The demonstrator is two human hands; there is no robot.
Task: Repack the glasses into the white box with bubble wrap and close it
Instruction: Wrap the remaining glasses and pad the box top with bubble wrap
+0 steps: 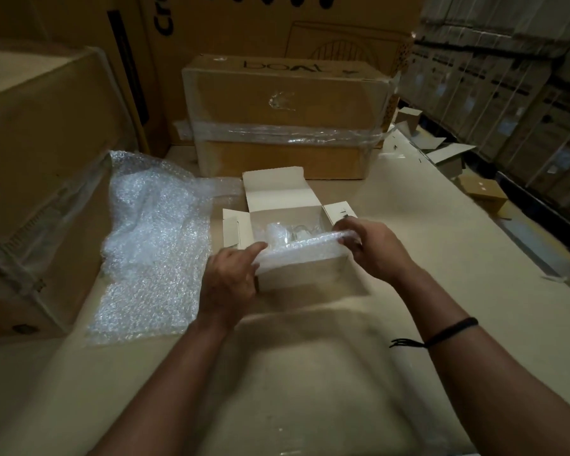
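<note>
While in left hand [231, 278], right hand [372, 248], bubble wrap [298, 247] over box [305, 273].

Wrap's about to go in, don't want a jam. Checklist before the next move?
1. Lid flap open, standing at the back: ok.
2. Side flaps splayed outward: ok.
3. Glasses inside the white box: ok; count cannot tell.
4. Left hand and right hand both hold the bubble wrap piece over the near wall: ok.
5. Padding beneath the glasses: cannot tell.
</note>
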